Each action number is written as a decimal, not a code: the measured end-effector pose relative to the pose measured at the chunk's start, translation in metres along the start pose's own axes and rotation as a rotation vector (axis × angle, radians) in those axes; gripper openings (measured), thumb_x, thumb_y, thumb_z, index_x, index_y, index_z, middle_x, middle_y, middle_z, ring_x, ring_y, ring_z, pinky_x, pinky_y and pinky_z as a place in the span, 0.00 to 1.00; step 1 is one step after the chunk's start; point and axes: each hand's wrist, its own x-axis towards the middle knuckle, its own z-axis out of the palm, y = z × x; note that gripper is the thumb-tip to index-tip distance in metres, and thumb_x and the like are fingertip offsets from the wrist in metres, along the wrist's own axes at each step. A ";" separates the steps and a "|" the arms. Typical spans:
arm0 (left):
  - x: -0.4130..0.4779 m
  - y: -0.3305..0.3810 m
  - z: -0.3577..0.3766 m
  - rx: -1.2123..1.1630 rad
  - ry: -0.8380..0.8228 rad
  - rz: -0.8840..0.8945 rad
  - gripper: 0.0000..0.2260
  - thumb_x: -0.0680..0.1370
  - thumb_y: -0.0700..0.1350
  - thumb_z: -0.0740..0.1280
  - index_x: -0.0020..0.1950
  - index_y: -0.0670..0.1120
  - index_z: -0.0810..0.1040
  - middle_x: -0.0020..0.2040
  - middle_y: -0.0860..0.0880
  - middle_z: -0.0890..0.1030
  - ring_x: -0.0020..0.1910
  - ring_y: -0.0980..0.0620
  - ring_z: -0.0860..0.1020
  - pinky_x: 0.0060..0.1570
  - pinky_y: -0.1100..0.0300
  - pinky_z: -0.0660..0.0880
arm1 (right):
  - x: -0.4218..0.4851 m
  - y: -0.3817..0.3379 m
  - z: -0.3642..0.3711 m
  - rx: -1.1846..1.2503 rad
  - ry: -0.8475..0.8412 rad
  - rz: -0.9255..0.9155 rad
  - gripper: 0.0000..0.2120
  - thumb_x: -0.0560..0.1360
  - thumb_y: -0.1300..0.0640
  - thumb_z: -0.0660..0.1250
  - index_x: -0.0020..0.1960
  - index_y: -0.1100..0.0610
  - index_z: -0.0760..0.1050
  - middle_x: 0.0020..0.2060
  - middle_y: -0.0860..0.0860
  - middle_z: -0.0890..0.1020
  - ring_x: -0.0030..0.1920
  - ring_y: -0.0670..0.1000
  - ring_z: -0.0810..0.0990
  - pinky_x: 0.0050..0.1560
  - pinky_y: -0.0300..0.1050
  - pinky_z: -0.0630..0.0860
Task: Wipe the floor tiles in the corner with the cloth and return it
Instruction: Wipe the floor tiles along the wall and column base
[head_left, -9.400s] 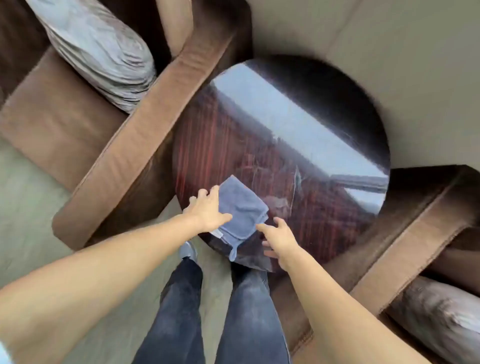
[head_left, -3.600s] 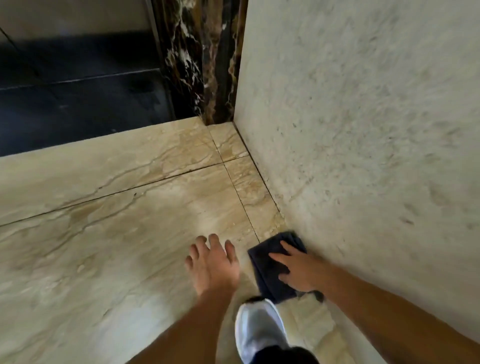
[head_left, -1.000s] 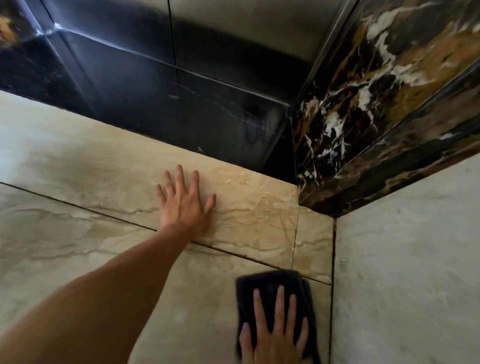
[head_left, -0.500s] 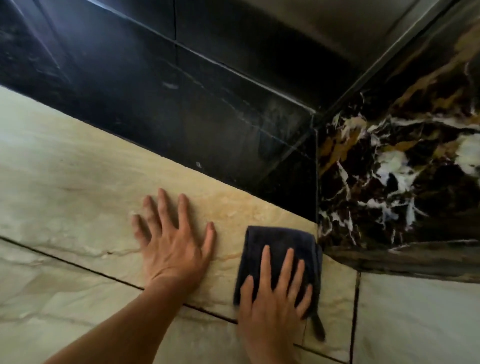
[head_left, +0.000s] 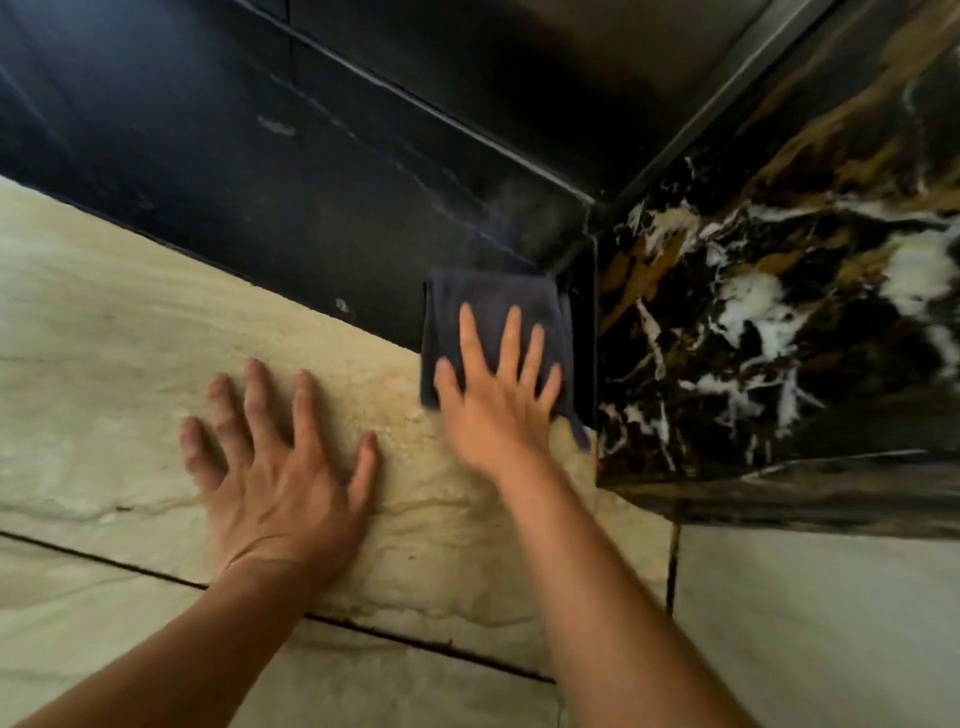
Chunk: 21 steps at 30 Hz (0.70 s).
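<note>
A folded dark blue cloth (head_left: 488, 304) lies flat in the floor corner, half on the beige tile (head_left: 119, 332) and half on the black tile (head_left: 270, 197). My right hand (head_left: 501, 400) presses on the cloth with straight, spread fingers and looks blurred from motion. To its left, my left hand (head_left: 270, 467) rests flat on the beige tile with fingers spread and touches no cloth.
A dark marble pillar (head_left: 779, 322) with white and gold veins stands right beside the cloth. A pale wall (head_left: 831, 634) runs along the lower right. Dark grout lines cross the beige floor near my forearms.
My right hand has pushed the cloth further away, up into the corner and partly onto the black tile. My left hand has stayed planted on the beige tile.
</note>
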 end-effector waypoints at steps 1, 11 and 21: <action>-0.002 0.000 -0.002 -0.006 -0.004 0.003 0.39 0.75 0.70 0.43 0.80 0.50 0.40 0.80 0.42 0.35 0.77 0.40 0.33 0.75 0.38 0.38 | -0.061 0.008 0.009 -0.002 0.006 0.014 0.30 0.78 0.35 0.42 0.77 0.36 0.36 0.80 0.52 0.41 0.79 0.60 0.39 0.74 0.67 0.43; -0.004 -0.010 0.012 0.040 0.078 0.079 0.39 0.75 0.70 0.43 0.80 0.50 0.44 0.81 0.39 0.41 0.78 0.36 0.38 0.74 0.37 0.38 | -0.051 0.020 -0.008 0.025 -0.224 0.097 0.30 0.80 0.35 0.46 0.76 0.35 0.36 0.78 0.51 0.32 0.77 0.60 0.31 0.73 0.67 0.35; -0.147 -0.070 0.008 -0.196 -0.114 0.319 0.34 0.76 0.65 0.56 0.75 0.46 0.65 0.78 0.38 0.58 0.76 0.38 0.55 0.75 0.42 0.54 | -0.388 -0.031 0.061 0.191 -0.117 0.062 0.31 0.78 0.36 0.49 0.78 0.36 0.43 0.80 0.52 0.43 0.79 0.58 0.40 0.74 0.63 0.46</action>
